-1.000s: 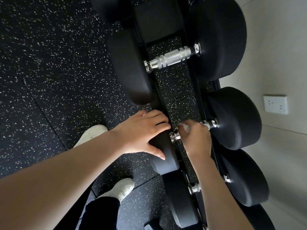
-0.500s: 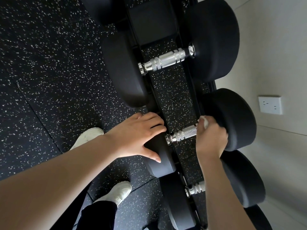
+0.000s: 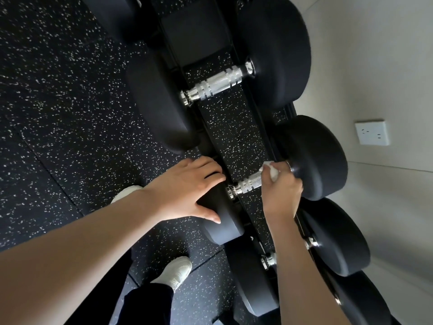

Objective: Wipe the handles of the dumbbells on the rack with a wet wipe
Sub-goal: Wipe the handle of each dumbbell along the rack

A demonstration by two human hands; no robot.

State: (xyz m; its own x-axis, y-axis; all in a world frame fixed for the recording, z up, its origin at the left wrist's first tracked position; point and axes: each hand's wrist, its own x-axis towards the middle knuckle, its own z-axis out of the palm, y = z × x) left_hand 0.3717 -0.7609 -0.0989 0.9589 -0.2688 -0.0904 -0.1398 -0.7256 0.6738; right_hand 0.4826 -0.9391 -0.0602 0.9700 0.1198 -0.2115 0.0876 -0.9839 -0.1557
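Black dumbbells with chrome knurled handles lie across a dark rack. My right hand is wrapped round the far end of the middle dumbbell's handle, with a white wet wipe between fingers and metal. Only the near part of that handle shows. My left hand rests with fingers spread on the near black head of the same dumbbell. A larger dumbbell's handle lies bare farther along the rack. A third handle is mostly hidden under my right forearm.
Speckled black rubber floor spreads to the left, with my white shoes on it. A pale wall with a white socket runs close behind the rack on the right.
My right hand with the wipe slid along the middle handle from its near end to the far end by the big head. The left hand stayed on the near head.
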